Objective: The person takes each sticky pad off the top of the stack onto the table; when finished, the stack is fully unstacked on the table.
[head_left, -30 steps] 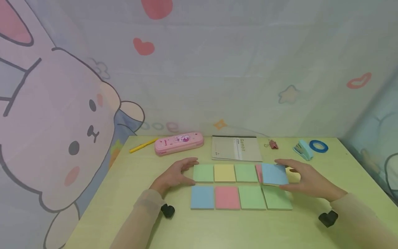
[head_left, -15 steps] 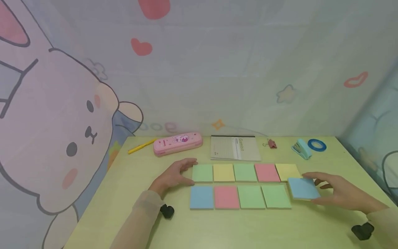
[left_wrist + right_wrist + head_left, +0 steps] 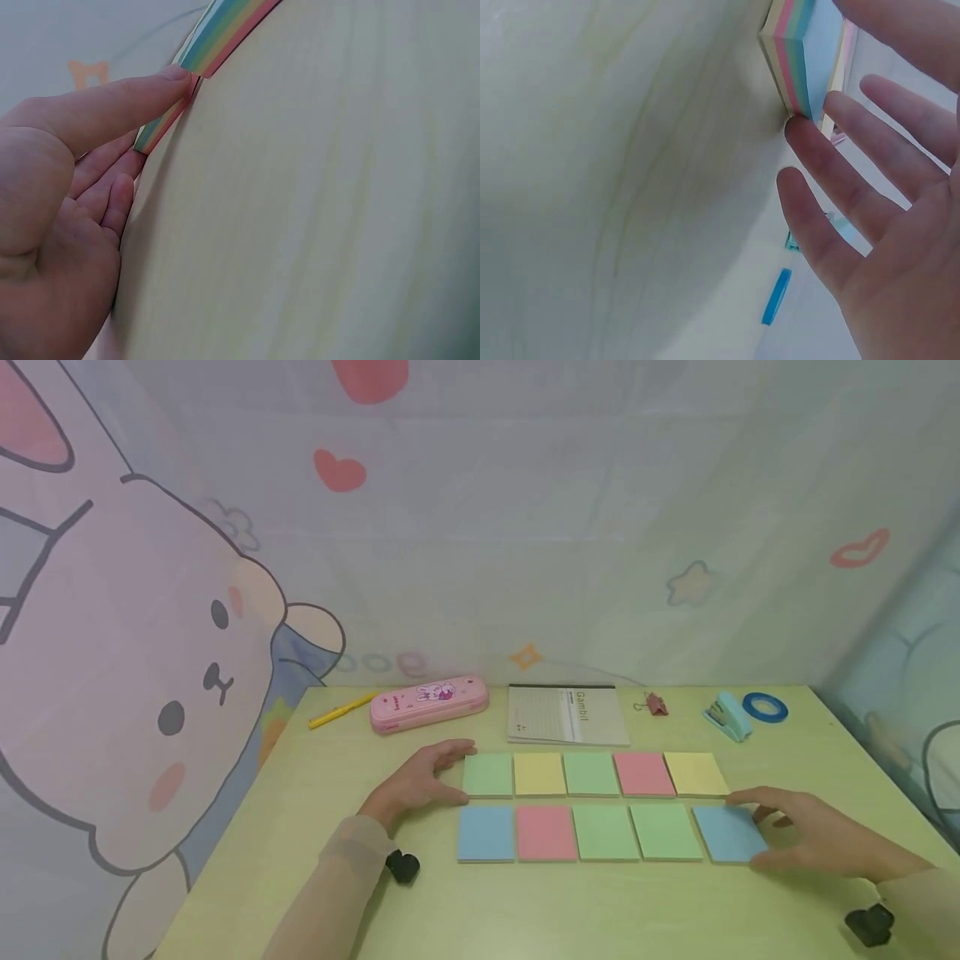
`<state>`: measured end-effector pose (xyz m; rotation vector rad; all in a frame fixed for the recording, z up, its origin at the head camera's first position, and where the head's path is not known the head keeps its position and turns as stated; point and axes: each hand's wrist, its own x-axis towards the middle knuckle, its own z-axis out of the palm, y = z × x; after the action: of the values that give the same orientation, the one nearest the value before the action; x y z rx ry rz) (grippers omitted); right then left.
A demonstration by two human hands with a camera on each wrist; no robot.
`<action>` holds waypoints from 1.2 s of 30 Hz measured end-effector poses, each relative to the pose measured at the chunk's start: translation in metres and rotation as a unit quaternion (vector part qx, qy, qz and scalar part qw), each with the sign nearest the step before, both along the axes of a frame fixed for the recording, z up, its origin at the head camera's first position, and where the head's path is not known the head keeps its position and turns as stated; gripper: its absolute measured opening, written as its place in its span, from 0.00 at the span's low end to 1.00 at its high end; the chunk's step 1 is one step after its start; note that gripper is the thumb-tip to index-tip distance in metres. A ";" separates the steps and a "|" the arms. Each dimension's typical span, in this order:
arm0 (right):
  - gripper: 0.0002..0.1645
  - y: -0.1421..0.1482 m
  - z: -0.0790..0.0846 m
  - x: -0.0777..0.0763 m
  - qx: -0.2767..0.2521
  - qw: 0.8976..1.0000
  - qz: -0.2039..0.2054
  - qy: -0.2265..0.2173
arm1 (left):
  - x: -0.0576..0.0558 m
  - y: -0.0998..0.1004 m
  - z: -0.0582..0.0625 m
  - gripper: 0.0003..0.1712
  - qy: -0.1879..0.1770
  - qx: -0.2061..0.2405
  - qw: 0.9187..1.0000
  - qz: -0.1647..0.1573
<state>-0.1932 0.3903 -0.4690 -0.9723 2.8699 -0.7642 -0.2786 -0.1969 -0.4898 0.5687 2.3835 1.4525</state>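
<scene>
Sticky note pads lie in two rows on the table. At the right end of the near row, my right hand holds a blue sticky note pad by its right-hand corners, thumb at the near one. The right wrist view shows that pad's striped coloured edge close over the table, fingertips right at its corner. My left hand rests at the left end of the far row, its thumb and forefinger touching the corners of a green sticky note pad. Below that is another blue sticky note pad.
Along the back lie a yellow pen, a pink pencil case, a notebook, a red binder clip, a mint stapler and a blue tape roll. A printed curtain hangs behind the table.
My right hand has carried the blue sticky note pad from above the far row, right and nearer, down to the near row's right end. My left hand has stayed in place.
</scene>
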 end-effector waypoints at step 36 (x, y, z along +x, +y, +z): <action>0.42 -0.006 -0.001 -0.001 0.022 0.999 -0.025 -0.015 | 0.000 0.000 -0.002 0.52 0.001 0.018 1.000 -0.002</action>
<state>-0.1940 0.3844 -0.4695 -0.8797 2.8833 -0.7097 -0.2788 -0.1966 -0.4921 0.5848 2.3612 1.4963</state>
